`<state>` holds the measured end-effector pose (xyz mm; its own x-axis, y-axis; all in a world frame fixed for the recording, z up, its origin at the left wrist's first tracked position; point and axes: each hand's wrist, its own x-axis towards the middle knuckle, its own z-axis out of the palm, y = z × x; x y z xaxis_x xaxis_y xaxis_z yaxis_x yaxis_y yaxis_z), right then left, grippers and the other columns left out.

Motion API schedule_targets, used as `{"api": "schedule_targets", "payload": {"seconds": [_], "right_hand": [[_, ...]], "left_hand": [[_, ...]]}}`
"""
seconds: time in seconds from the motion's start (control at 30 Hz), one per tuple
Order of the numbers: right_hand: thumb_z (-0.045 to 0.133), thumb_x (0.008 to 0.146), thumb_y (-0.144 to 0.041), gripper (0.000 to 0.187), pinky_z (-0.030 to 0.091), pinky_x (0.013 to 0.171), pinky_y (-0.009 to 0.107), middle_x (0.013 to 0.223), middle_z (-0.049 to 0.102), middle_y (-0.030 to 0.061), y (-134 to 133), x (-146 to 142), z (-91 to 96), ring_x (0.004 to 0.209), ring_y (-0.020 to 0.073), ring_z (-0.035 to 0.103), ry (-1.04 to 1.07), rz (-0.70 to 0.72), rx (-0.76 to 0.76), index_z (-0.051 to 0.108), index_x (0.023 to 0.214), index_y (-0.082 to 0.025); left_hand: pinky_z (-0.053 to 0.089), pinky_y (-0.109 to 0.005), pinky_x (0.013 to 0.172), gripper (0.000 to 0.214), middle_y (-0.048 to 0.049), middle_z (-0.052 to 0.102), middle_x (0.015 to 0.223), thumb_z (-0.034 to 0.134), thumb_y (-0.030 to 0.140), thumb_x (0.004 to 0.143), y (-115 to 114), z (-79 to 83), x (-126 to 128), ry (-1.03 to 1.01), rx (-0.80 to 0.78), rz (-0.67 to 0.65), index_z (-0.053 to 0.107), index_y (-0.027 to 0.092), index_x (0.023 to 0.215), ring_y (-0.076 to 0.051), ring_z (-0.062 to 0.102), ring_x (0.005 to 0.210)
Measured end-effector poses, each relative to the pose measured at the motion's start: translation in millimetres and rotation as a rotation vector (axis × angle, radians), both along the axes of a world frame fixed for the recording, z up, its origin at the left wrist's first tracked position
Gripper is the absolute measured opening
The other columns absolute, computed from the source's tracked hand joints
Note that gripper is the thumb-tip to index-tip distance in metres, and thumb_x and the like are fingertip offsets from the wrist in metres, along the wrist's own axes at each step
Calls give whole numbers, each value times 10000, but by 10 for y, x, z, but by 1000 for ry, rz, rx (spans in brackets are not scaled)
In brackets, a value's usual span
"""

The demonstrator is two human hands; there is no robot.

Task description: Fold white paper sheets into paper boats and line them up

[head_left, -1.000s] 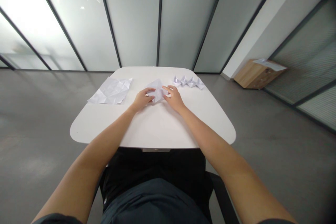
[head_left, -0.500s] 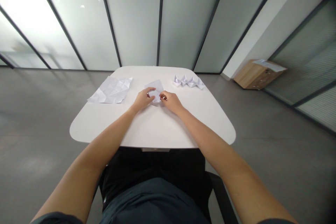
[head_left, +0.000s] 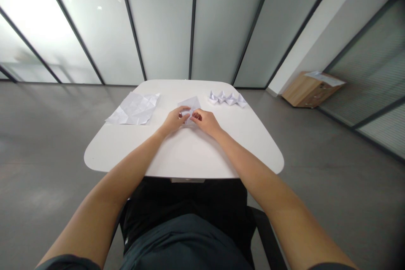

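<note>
A small white sheet of paper (head_left: 190, 103) lies creased on the white table (head_left: 190, 152), just beyond my fingers. My left hand (head_left: 173, 120) pinches its near left edge with thumb and fingers closed. My right hand (head_left: 206, 120) pinches the near right edge, fingertips almost meeting those of the left. The part of the paper under my fingers is hidden.
A crumpled, creased white sheet (head_left: 134, 109) lies at the table's left. Several small folded paper shapes (head_left: 227, 98) stand in a row at the far right. A wooden box (head_left: 308, 88) sits on the floor by the wall. Glass panels stand behind the table.
My right hand has moved left and closed into a pinch near the left hand. The paper looks smaller and more folded than a second ago.
</note>
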<state>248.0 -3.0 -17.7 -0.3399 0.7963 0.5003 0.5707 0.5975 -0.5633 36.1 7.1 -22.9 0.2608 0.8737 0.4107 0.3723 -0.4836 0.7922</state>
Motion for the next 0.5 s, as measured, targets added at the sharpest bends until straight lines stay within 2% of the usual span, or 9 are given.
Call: {"api": "schedule_targets", "payload": {"seconds": [0.07, 0.17, 0.3, 0.43, 0.5], "right_hand": [[706, 953, -340, 140, 484, 726, 290, 813, 757, 12, -13, -4, 5, 723, 185, 673, -10, -22, -5, 730, 1047, -239], [708, 932, -287, 135, 489, 737, 295, 815, 751, 7, -19, -6, 1, 734, 189, 673, -1, -24, -8, 717, 1059, -241], [664, 926, -218, 226, 508, 790, 308, 934, 766, 17, 10, -3, -28, 774, 185, 682, 9, -7, 3, 693, 1148, -245], [622, 874, -107, 314, 500, 925, 352, 1105, 740, 69, 37, 12, -46, 990, 231, 668, -126, 22, 144, 704, 1157, -216], [655, 864, -114, 316, 466, 990, 393, 1166, 715, 103, 21, 21, -30, 1106, 276, 620, -233, 2, 234, 719, 1160, -203]], "left_hand": [[547, -292, 715, 431, -83, 758, 1181, 716, 368, 914, -41, 3, 40, -64, -87, -61, 705, 218, 1317, -157, 655, 718], [559, -281, 689, 543, -98, 732, 1275, 805, 371, 841, -71, -4, 60, -138, -151, -119, 692, 228, 1352, -155, 674, 740], [564, -271, 722, 600, -87, 759, 1156, 810, 302, 825, -35, -31, 13, -206, -211, -110, 664, 226, 1402, -145, 681, 739], [577, -261, 743, 595, -82, 702, 1294, 825, 246, 793, 19, -40, -24, -336, -241, -70, 677, 243, 1369, -114, 672, 759], [589, -267, 761, 601, -68, 709, 1199, 835, 231, 784, 22, -24, -20, -409, -295, -55, 675, 227, 1363, -109, 664, 756]]}}
